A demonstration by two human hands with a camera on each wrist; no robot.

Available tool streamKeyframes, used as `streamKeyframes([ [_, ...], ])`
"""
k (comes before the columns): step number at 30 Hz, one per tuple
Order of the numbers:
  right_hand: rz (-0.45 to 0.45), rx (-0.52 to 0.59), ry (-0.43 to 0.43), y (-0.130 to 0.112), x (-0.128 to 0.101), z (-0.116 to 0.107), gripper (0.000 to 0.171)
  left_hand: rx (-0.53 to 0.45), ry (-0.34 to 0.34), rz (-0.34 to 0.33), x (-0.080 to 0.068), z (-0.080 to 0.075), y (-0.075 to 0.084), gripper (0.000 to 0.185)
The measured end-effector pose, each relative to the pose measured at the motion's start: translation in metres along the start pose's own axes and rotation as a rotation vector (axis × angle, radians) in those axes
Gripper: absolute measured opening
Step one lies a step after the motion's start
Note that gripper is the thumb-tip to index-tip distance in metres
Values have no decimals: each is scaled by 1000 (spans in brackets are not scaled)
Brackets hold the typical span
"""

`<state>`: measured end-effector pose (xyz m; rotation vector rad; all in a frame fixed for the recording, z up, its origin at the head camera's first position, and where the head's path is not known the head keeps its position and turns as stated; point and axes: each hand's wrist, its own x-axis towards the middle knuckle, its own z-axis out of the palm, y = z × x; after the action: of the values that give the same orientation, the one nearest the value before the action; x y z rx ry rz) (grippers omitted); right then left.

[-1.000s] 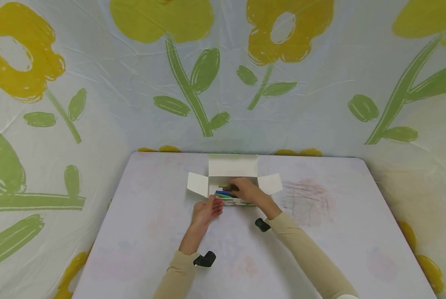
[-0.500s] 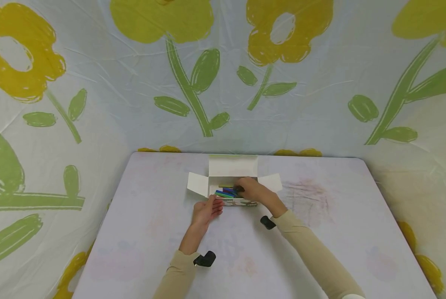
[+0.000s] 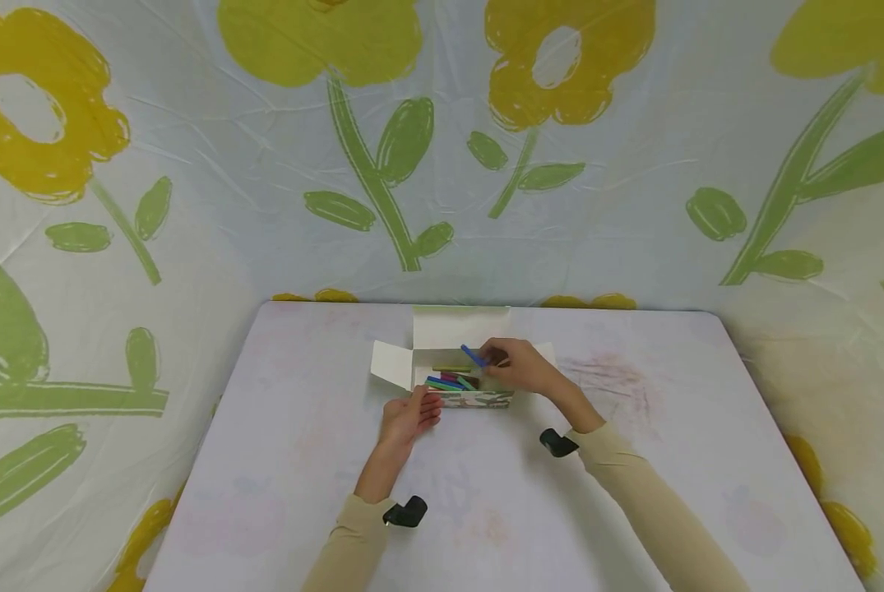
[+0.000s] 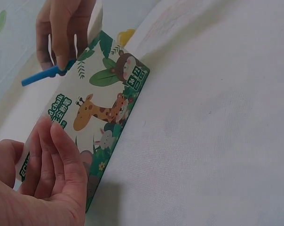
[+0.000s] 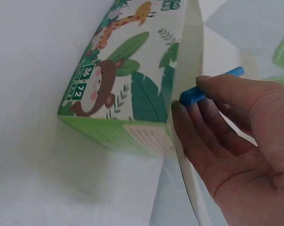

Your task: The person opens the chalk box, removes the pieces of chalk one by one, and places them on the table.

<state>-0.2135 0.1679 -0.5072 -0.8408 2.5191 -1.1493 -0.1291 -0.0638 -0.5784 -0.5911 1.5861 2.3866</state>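
My right hand [image 3: 519, 364] pinches a blue chalk stick [image 3: 474, 356] between thumb and fingers, just above the right end of an open chalk box [image 3: 479, 400]. In the right wrist view, the blue stick lies between the thumb and fingertips beside the box's edge. Inside the box are several coloured sticks [image 3: 449, 383], green, blue, dark red and yellowish. My left hand [image 3: 404, 421] holds the box's front left corner. In the left wrist view its fingers lie on the printed front, with the thumb at the box's edge.
The box's lid [image 3: 461, 327] stands up at the back, and its left flap [image 3: 392, 364] spreads outward. A white table [image 3: 323, 477] with faint coloured smudges bears the box. Flower-printed cloth [image 3: 264, 164] surrounds the table behind and at the sides.
My right hand has come up out of the box and moved right, bringing out the blue chalk stick. More of the sticks inside now show. My left hand stays where it was.
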Motion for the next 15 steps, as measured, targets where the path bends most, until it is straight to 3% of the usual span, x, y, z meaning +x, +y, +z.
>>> streamKeyframes([
  [15,151,224,146,18,-33,-44,31,17,15,-10,2,0,0,37],
])
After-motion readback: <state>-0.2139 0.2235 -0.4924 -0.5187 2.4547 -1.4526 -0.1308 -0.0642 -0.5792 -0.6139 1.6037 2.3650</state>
